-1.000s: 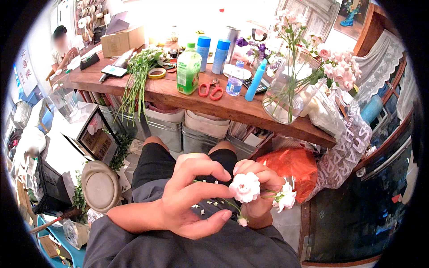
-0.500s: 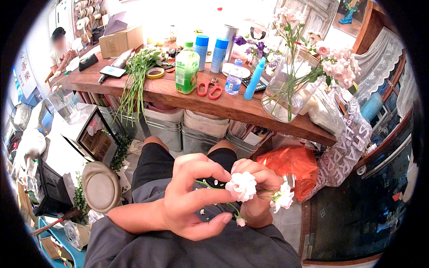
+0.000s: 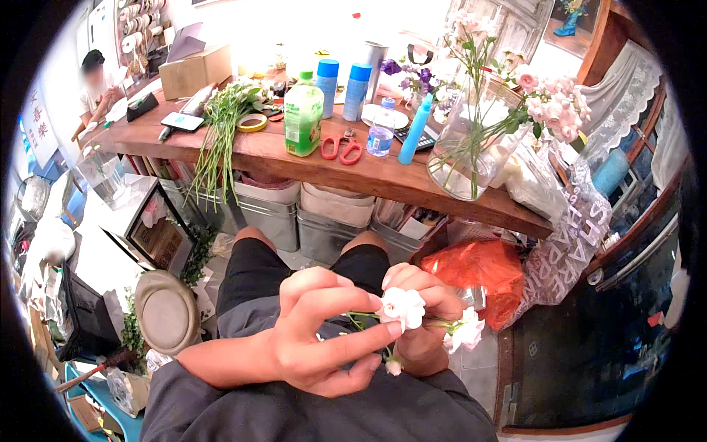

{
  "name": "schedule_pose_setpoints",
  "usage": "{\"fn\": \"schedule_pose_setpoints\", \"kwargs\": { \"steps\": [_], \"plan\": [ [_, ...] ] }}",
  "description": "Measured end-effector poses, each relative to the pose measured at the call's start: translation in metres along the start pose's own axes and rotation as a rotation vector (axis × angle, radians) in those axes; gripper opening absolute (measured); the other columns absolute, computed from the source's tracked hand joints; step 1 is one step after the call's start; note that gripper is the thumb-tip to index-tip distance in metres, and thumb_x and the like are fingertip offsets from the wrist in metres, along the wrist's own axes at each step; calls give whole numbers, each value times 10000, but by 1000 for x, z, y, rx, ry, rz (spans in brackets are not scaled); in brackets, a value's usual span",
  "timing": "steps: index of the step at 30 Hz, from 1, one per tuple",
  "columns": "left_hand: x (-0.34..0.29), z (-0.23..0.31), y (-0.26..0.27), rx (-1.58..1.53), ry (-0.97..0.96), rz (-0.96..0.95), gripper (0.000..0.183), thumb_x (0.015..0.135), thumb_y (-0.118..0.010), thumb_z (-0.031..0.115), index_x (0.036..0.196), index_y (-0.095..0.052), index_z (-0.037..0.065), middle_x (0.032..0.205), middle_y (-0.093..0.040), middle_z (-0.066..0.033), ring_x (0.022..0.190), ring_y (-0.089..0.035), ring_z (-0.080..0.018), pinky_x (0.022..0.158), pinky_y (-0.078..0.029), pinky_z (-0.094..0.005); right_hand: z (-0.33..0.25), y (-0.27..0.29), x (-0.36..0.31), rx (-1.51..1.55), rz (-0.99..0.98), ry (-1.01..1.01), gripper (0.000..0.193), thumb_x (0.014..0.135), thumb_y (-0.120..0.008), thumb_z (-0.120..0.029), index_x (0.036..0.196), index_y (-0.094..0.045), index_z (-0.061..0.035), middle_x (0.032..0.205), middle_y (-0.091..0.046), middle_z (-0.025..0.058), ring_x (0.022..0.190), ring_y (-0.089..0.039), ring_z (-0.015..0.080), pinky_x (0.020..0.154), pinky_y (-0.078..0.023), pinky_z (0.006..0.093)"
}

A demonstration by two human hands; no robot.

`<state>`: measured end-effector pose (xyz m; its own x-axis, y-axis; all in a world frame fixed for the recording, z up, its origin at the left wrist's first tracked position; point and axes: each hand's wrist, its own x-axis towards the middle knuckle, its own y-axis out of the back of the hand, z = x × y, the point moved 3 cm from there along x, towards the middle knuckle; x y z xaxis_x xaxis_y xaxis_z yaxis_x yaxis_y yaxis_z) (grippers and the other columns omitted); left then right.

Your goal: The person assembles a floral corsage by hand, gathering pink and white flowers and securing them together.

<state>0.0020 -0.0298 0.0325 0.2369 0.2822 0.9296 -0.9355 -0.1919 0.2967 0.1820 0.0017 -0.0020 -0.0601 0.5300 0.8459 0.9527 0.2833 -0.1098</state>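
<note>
In front of my lap, my right hand (image 3: 423, 343) grips the thin green stems of a small rose spray. A pale pink rose bloom (image 3: 402, 307) faces up between my hands. My left hand (image 3: 313, 335) reaches across from the left, its fingertips closed on the edge of that bloom. To the right of my right hand, a second pale rose (image 3: 464, 331) sticks out on its stem. Below hangs a small pink bud (image 3: 395, 367). The stems partly vanish behind my fingers.
A wooden table (image 3: 331, 173) ahead holds cut green stems (image 3: 224, 140), red-handled scissors (image 3: 341, 150), a green bottle (image 3: 303, 118), blue spray cans and a glass vase (image 3: 464, 158) of pink roses. An orange plastic bag (image 3: 479, 276) lies at right. Another person (image 3: 96, 96) sits far left.
My left fingers have closed in from a wider spread onto the bloom's edge, with the thumb lower down. The bloom has shifted slightly right. My right hand keeps its hold.
</note>
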Motion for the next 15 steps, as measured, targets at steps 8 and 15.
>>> {"fn": "schedule_pose_setpoints", "kwargs": {
  "steps": [8,15],
  "plan": [
    [-6,-1,-12,174,-192,116,510,588,-730,237,1083,-846,198,1199,-675,-14,1009,-483,-234,796,-462,-354,-3,-7,-1,-79,80,0,305,950,-796,-275,923,-580,-61,880,-664,72,816,-613,225,766,-487,422],
    [-6,-2,-5,75,-152,106,503,610,-776,219,1109,-832,205,1197,-652,-46,1012,-486,-249,819,-459,-360,-1,-5,0,-96,75,56,288,939,-799,-249,915,-577,-66,865,-656,70,802,-613,226,773,-487,427]
  ]
}}
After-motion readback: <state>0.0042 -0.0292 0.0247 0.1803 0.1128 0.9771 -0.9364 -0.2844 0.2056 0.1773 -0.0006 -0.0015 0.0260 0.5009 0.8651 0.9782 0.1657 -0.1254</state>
